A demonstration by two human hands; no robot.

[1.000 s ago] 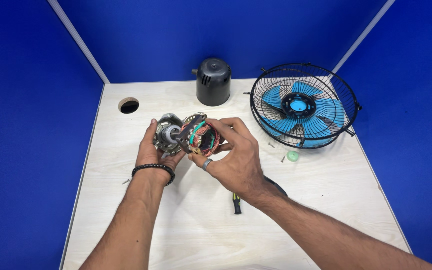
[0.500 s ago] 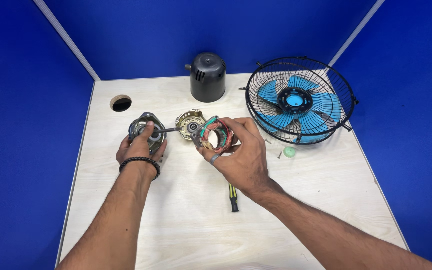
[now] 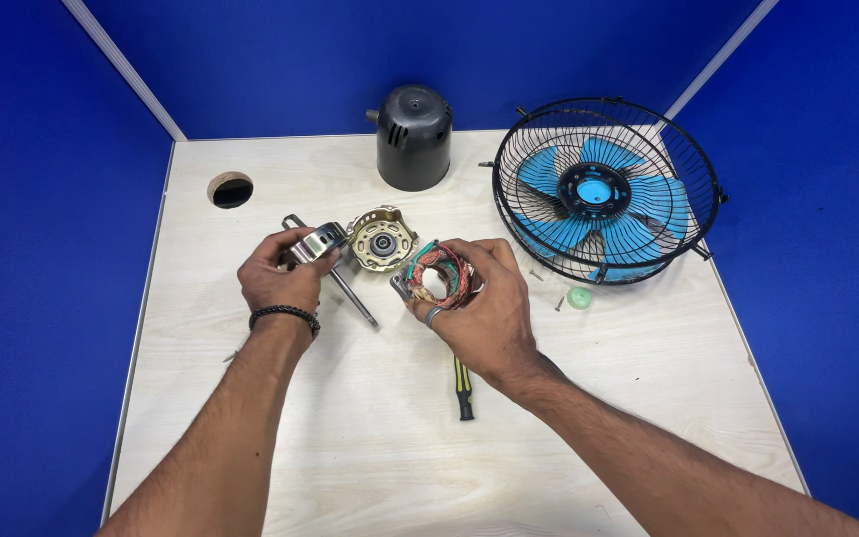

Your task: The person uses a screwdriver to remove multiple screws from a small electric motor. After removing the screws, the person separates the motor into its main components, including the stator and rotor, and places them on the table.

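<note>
Right hand: fingers curled snug around the stator, copper and red windings showing, bore facing up, held just above the table.

Left hand: fingers closed on a silver rotor piece, its shaft slanting down toward the table. The brass-coloured end bracket sits between the 2 hands, touching the left-hand part.

Risk: winding leads could snag or tear if the stator twists in the grip; loose screws near the fan cage could roll off.

Farther out: screwdriver under the right wrist, black motor cover at the back.
</note>
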